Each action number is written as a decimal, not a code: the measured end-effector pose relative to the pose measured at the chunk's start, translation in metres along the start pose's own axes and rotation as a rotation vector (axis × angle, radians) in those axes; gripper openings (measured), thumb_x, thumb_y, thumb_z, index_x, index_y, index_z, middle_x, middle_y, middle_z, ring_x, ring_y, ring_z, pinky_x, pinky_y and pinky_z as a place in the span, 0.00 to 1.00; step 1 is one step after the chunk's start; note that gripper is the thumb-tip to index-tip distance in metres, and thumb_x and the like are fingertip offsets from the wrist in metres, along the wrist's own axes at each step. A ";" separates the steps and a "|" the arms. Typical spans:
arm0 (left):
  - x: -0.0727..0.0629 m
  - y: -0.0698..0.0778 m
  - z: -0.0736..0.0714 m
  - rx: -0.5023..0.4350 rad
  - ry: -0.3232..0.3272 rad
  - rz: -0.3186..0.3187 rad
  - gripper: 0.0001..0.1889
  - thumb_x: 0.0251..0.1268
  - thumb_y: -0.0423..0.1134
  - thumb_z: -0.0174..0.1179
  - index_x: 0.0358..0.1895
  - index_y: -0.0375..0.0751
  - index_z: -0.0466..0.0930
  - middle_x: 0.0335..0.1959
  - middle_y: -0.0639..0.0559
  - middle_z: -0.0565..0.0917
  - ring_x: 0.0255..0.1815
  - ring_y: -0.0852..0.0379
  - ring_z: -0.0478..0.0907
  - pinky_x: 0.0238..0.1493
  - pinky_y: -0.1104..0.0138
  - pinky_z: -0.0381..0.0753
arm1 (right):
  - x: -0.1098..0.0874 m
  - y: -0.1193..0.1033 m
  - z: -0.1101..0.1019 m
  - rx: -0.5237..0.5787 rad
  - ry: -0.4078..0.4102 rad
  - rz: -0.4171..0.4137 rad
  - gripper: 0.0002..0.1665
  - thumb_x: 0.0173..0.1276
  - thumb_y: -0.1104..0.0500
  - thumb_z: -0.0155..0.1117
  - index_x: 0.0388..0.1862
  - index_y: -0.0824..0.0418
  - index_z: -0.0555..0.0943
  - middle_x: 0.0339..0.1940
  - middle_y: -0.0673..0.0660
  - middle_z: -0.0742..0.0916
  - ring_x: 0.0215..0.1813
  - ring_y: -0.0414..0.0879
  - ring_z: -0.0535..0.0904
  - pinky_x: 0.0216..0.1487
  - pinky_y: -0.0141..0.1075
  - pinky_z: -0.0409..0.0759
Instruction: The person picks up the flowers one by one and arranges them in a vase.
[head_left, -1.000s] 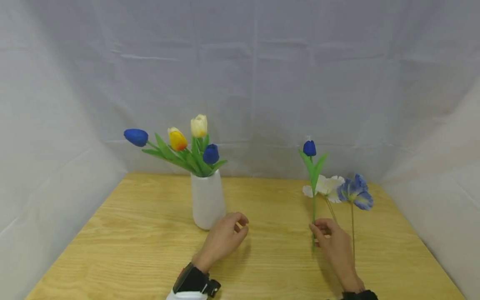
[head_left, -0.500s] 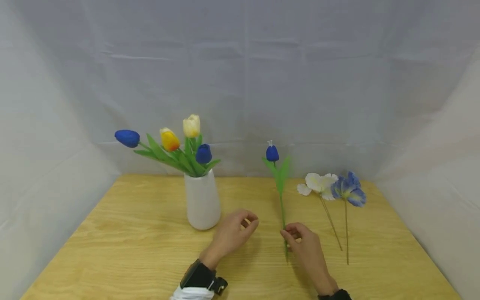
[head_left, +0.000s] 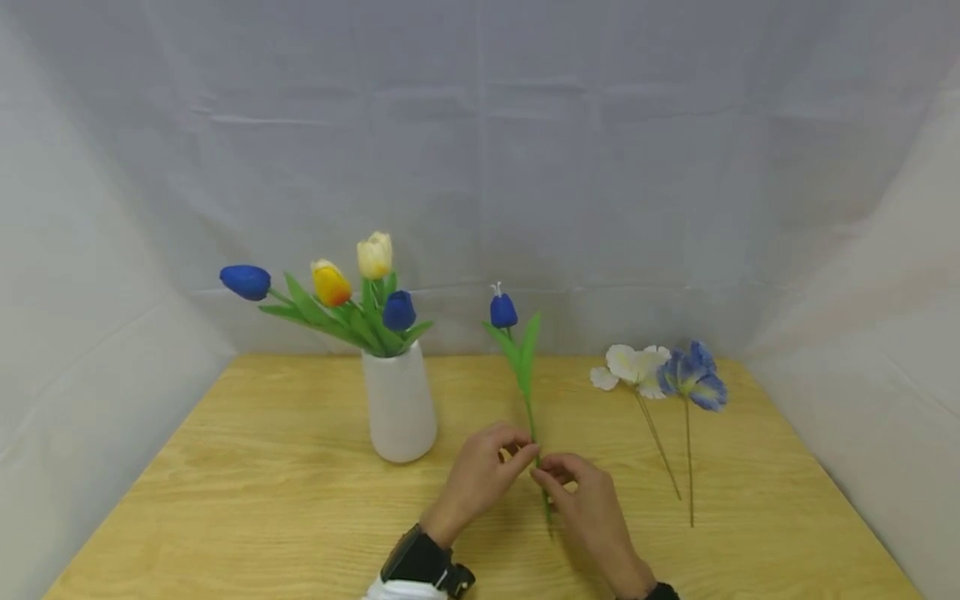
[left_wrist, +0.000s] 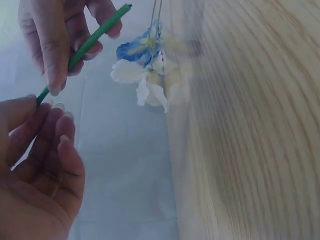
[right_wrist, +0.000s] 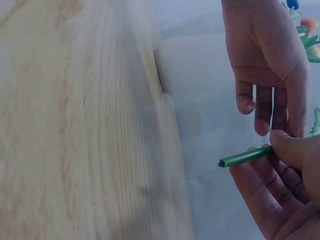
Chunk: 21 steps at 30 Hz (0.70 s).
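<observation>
A blue artificial tulip (head_left: 503, 311) with a green stem and two leaves stands tilted between my hands. My right hand (head_left: 588, 504) pinches the lower stem (right_wrist: 245, 156) between thumb and fingers, and the cut end sticks out below. Just above, my left hand (head_left: 483, 475) has thumb and index finger around the same stem (left_wrist: 95, 37), its other fingers loosely bent in the left wrist view. To the left is a white vase (head_left: 401, 408) holding several tulips: blue ones, a yellow-orange one (head_left: 331, 283) and a cream one (head_left: 375, 256).
On the right of the wooden table (head_left: 262, 517) lie a white flower (head_left: 636, 367) and a blue-violet flower (head_left: 693, 379), their thin stems pointing toward the front. A pale cloth backdrop (head_left: 480, 167) rises behind the table and along both sides.
My right hand has carried the blue tulip leftward, away from the lying flowers. My left hand has moved right from beside the vase and now meets the stem.
</observation>
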<state>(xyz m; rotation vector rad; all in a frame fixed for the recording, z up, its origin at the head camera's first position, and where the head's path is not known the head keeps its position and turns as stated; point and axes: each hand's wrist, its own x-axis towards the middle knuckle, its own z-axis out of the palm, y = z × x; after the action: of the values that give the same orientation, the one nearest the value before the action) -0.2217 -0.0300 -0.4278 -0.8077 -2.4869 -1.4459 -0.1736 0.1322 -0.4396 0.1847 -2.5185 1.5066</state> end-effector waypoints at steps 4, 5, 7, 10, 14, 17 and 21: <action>0.000 0.000 0.002 -0.023 0.010 -0.016 0.05 0.66 0.42 0.60 0.35 0.47 0.84 0.32 0.61 0.81 0.33 0.65 0.76 0.34 0.69 0.76 | -0.001 0.000 0.000 -0.021 -0.004 0.017 0.06 0.63 0.61 0.67 0.37 0.62 0.82 0.32 0.50 0.84 0.34 0.44 0.80 0.27 0.31 0.80; 0.000 0.000 0.002 -0.030 0.010 -0.018 0.05 0.66 0.42 0.60 0.34 0.48 0.84 0.31 0.62 0.80 0.33 0.65 0.76 0.33 0.69 0.76 | -0.002 0.000 0.000 -0.027 -0.005 0.027 0.06 0.63 0.60 0.67 0.38 0.61 0.82 0.32 0.50 0.84 0.34 0.44 0.80 0.27 0.31 0.80; 0.000 0.000 0.003 -0.046 0.006 -0.024 0.05 0.66 0.42 0.60 0.33 0.48 0.84 0.31 0.62 0.80 0.33 0.65 0.76 0.34 0.68 0.76 | -0.003 0.001 0.000 -0.036 -0.011 0.040 0.08 0.63 0.58 0.67 0.38 0.60 0.82 0.33 0.50 0.84 0.35 0.43 0.79 0.28 0.31 0.79; 0.000 -0.001 0.003 -0.071 0.004 -0.027 0.05 0.65 0.41 0.61 0.33 0.48 0.84 0.31 0.63 0.81 0.33 0.65 0.76 0.34 0.66 0.77 | -0.003 0.002 -0.001 -0.058 -0.016 0.047 0.09 0.64 0.55 0.66 0.39 0.59 0.83 0.34 0.49 0.84 0.36 0.42 0.79 0.29 0.31 0.79; -0.001 -0.002 0.003 -0.106 0.017 -0.030 0.04 0.63 0.39 0.62 0.33 0.47 0.84 0.31 0.62 0.82 0.33 0.65 0.76 0.34 0.65 0.77 | -0.003 0.002 0.000 -0.075 -0.010 0.039 0.09 0.64 0.54 0.66 0.39 0.58 0.83 0.35 0.48 0.85 0.37 0.42 0.79 0.30 0.30 0.78; -0.001 -0.002 0.001 -0.145 0.036 -0.039 0.03 0.62 0.38 0.63 0.33 0.46 0.84 0.31 0.60 0.83 0.33 0.64 0.78 0.34 0.67 0.78 | -0.004 0.001 0.001 -0.085 -0.008 0.015 0.09 0.65 0.55 0.66 0.40 0.58 0.83 0.36 0.48 0.85 0.38 0.42 0.79 0.32 0.29 0.79; 0.000 -0.001 -0.004 -0.180 0.074 -0.042 0.03 0.60 0.36 0.64 0.33 0.41 0.85 0.31 0.57 0.83 0.32 0.63 0.79 0.33 0.68 0.79 | -0.004 -0.002 0.001 -0.099 -0.025 -0.008 0.10 0.65 0.54 0.65 0.41 0.58 0.83 0.35 0.47 0.85 0.37 0.41 0.80 0.36 0.30 0.79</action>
<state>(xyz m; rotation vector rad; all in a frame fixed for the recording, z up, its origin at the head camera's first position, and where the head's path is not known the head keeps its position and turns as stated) -0.2225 -0.0340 -0.4264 -0.7206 -2.3586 -1.7013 -0.1692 0.1298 -0.4393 0.1985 -2.6015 1.3806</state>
